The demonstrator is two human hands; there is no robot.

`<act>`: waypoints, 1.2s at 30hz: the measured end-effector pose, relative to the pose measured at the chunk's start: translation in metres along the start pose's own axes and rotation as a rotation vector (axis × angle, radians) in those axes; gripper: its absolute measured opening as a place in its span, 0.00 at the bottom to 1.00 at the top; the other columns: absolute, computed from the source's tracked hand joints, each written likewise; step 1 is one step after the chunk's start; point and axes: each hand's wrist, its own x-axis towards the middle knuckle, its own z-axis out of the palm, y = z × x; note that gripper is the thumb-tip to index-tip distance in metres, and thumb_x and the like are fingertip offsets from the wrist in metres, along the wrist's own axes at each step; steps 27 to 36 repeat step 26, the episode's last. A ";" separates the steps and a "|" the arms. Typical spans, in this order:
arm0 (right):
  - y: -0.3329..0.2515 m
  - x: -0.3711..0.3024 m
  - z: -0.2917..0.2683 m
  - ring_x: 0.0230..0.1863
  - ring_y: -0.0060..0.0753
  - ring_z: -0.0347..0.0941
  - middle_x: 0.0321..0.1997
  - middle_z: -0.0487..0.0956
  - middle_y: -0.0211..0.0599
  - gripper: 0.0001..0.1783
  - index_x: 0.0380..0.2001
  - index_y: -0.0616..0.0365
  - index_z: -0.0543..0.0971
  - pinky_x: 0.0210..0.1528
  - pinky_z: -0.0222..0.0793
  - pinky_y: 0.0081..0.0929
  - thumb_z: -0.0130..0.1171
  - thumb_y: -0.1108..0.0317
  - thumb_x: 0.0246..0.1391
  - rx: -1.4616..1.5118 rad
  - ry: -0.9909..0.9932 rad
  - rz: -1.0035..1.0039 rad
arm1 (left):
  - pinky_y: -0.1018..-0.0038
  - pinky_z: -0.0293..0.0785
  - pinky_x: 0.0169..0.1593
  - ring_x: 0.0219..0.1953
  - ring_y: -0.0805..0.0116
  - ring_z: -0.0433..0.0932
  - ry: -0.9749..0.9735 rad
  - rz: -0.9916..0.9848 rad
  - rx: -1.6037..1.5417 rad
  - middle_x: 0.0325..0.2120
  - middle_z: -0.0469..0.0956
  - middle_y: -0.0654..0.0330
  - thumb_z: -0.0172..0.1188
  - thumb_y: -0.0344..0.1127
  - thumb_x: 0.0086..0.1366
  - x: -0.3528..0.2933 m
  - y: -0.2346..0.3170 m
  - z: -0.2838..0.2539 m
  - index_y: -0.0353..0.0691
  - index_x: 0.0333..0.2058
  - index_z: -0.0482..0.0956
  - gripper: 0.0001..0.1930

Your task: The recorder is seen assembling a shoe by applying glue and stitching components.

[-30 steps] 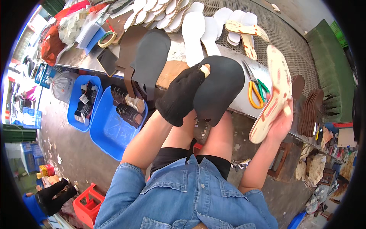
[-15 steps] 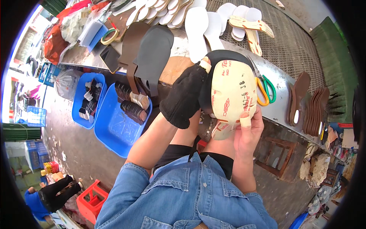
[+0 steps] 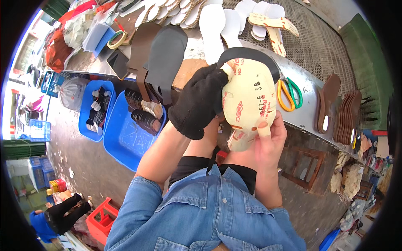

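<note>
A cream insole board [image 3: 247,98] with red print and handwritten marks is held up over my lap, between my two hands. Behind its far end lies a curved black piece [image 3: 247,52], its edge showing as a band around the top and upper right. My left hand [image 3: 199,102], in a black glove with a wrapped thumb tip, grips the board and the black piece at their left edge. My bare right hand [image 3: 271,140], tape around its thumb, pinches the board's lower right edge. The fingers behind the board are hidden.
Scissors [image 3: 289,94] with orange and green handles lie on the metal bench edge. Dark sole pieces [image 3: 167,50], white insoles [image 3: 212,31] and brown insoles [image 3: 347,117] rest along the bench. Blue bins [image 3: 130,144] stand at left; a wooden stool [image 3: 307,167] is below right.
The insole board has shifted slightly left and now covers the black piece's left part. More of the black band shows at the upper right. Both hands keep their hold.
</note>
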 end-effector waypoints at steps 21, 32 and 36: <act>0.003 0.008 0.001 0.35 0.15 0.73 0.36 0.77 0.33 0.12 0.40 0.62 0.71 0.37 0.70 0.17 0.51 0.64 0.62 -0.017 0.133 0.088 | 0.74 0.70 0.51 0.47 0.70 0.74 -0.028 -0.319 -0.473 0.46 0.74 0.57 0.48 0.30 0.64 -0.025 -0.001 0.037 0.31 0.54 0.68 0.19; 0.007 0.005 0.001 0.35 0.16 0.73 0.37 0.78 0.33 0.12 0.41 0.61 0.70 0.37 0.70 0.17 0.52 0.64 0.61 -0.058 0.108 0.113 | 0.71 0.71 0.53 0.50 0.65 0.73 -0.106 -0.279 -0.610 0.49 0.73 0.56 0.52 0.32 0.63 -0.027 -0.004 0.031 0.35 0.56 0.66 0.22; 0.007 0.005 0.001 0.35 0.16 0.73 0.37 0.78 0.33 0.12 0.41 0.61 0.70 0.37 0.70 0.17 0.52 0.64 0.61 -0.058 0.108 0.113 | 0.71 0.71 0.53 0.50 0.65 0.73 -0.106 -0.279 -0.610 0.49 0.73 0.56 0.52 0.32 0.63 -0.027 -0.004 0.031 0.35 0.56 0.66 0.22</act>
